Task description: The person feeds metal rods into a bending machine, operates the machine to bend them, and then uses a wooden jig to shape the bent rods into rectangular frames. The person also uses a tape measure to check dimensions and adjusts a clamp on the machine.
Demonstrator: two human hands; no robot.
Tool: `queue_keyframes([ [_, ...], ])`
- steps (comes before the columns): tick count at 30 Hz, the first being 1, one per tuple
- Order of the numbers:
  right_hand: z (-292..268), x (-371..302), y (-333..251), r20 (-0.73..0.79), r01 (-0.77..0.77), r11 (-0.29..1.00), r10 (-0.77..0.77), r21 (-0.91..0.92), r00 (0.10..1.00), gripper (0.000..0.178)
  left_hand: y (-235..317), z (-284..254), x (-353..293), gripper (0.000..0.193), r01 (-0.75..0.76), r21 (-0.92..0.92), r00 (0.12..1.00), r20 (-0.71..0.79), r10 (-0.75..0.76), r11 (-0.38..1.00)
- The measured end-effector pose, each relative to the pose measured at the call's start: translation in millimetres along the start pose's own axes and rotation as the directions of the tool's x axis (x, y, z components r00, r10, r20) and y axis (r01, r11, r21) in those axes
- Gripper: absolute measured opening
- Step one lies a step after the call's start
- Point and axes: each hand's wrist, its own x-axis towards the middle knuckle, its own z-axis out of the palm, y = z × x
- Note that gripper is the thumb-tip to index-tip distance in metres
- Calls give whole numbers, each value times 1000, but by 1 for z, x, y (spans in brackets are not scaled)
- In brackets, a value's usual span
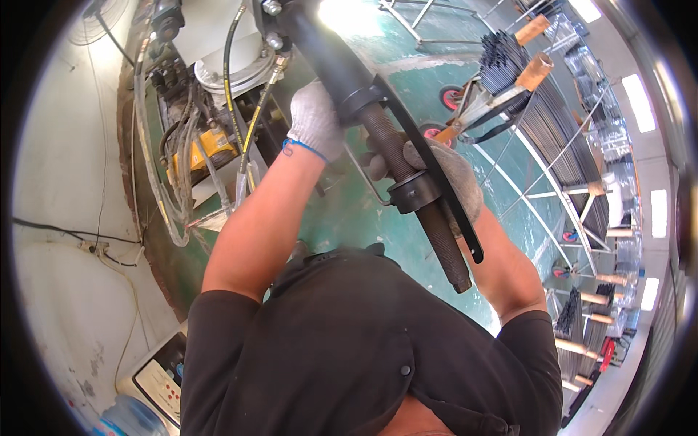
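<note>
A black machine cylinder [327,54] slants down toward me, and a long threaded rod [391,149] runs out of its end. On the rod sits a round black collar [414,192]. A curved flat black bar [436,171] runs beside the rod, fixed near the cylinder's end. My right hand [458,178], in a dirty grey glove, is closed around the rod just above the collar, with the bar passing over the glove. Against the cylinder's left side rests my left hand [316,120], in a white glove with a blue cuff; its fingers are mostly hidden. A thin bent metal rod [367,178] hangs between my hands.
Hydraulic hoses [251,142] hang left of the cylinder, near a yellow part [211,149] of the machine. At right, a wheeled rack [502,98] carries bundles of long dark rods [560,138]. A white wall [58,160] with cables stands at far left.
</note>
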Motion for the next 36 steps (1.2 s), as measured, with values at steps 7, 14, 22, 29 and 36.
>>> queue_keyframes([
  [7,-3,1,9,-7,27,1000,-27,5,1000,65,17,24,-5,22,-122,226,977,200,77,966],
  [14,-2,-3,8,-44,81,989,-87,-127,995,60,-8,64,7,37,498,-640,847,503,-171,585],
  [22,9,-9,-2,-124,70,985,-90,-156,988,65,-21,72,9,42,564,-602,822,472,-318,566],
  [29,4,-8,-15,-59,29,974,-44,-226,997,34,56,72,-55,34,380,-593,921,169,-351,710],
  [36,-16,17,11,-5,130,946,-138,-296,990,37,58,66,-99,30,179,-103,983,-10,-181,978],
])
